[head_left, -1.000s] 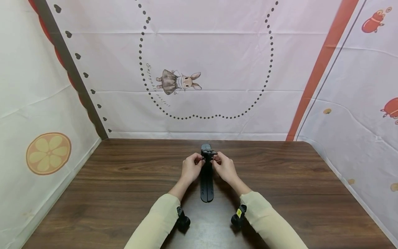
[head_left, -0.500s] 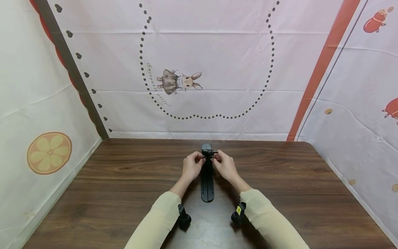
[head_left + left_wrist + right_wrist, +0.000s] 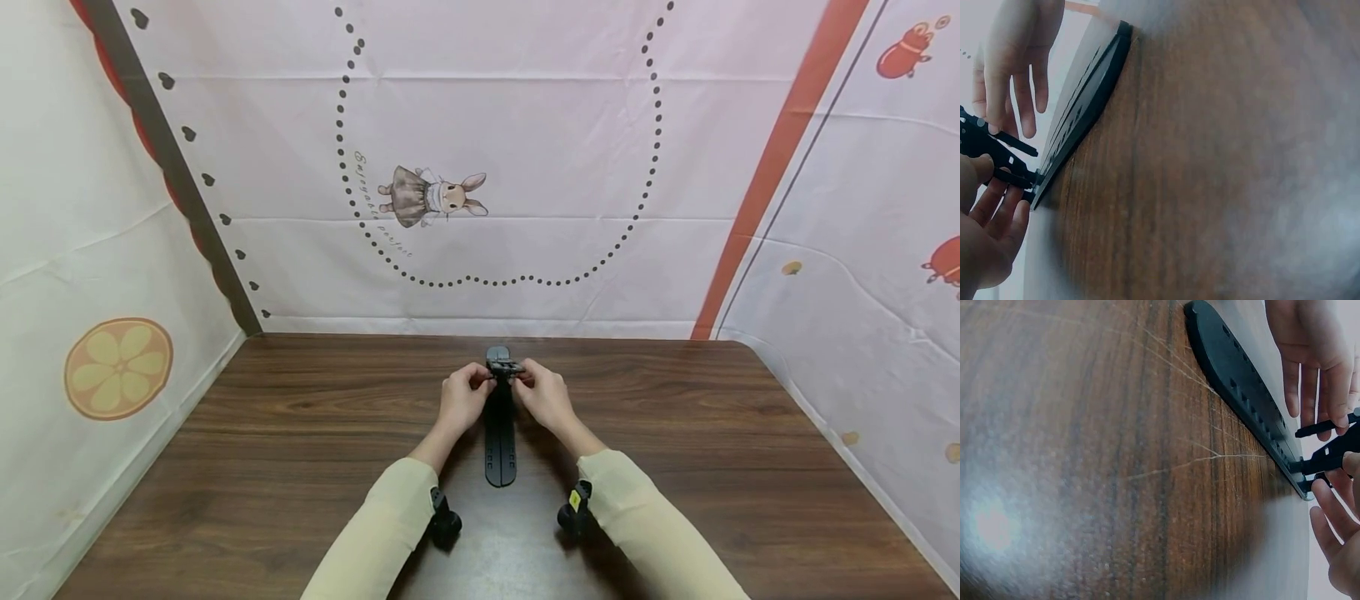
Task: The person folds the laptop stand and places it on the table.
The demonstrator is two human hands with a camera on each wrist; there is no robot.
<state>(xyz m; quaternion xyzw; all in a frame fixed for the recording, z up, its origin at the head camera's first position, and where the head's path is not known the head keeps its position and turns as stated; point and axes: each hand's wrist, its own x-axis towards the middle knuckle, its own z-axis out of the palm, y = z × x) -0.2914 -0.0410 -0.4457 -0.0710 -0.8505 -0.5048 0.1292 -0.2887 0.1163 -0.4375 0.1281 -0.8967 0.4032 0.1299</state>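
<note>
A black stand with a long flat base (image 3: 500, 454), rounded at its ends, lies lengthwise on the table. From its far part rises a dark upright bracket (image 3: 502, 367), with two short bars flanking it. My left hand (image 3: 463, 398) pinches the bracket's left bar (image 3: 1013, 178) between thumb and fingers. On the other side my right hand (image 3: 543, 398) grips the right bar (image 3: 1019, 144) with thumb and fingertips. In the right wrist view, both hands face each other across the bracket (image 3: 1335, 451). My fingers hide part of the bars.
The brown wood-grain table (image 3: 315, 433) spreads around the stand. Its far edge meets a white printed cloth (image 3: 510, 167) close behind the base. A black wrist camera (image 3: 445, 525) hangs under the left cuff, and another camera (image 3: 573, 517) under the right.
Both hands keep their hold and shift only slightly, the right one a little forward. The top of the bracket tilts a bit, while the base stays put.
</note>
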